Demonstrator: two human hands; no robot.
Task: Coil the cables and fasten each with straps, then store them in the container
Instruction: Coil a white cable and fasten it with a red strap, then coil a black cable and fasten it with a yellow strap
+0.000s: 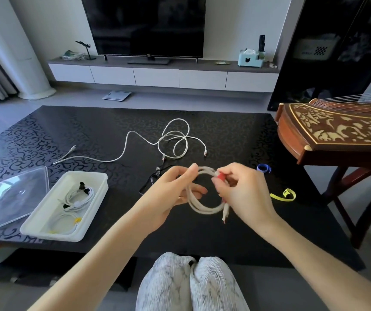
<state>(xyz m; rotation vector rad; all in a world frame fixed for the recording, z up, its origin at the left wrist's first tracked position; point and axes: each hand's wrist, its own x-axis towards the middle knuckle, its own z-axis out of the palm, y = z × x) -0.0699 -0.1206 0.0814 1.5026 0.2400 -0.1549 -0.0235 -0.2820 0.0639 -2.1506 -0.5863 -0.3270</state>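
Cables are the business at this moment, and one white coiled cable hangs in the air above the near middle of the desk, held between both hands. The left hand is partly closed, thumb and fingers curled through and around the 9 o'clock side of the loops, keeping them stacked. The right hand pinches a red strap against the bundle at about 1 o'clock of the coil, fingers bent tight on it. I judge the step to be fastening: the coil looks formed and the strap is being wrapped. The next move calls for closing the strap snugly on itself without letting the loops slip, then carrying the bundle to the white container at 9 o'clock, where strapped coils already lie beside its clear lid. A loose white cable sprawls at 12 o'clock and a black cable just behind the left hand, both not yet coiled. A blue strap and a yellow strap wait at 3 o'clock.
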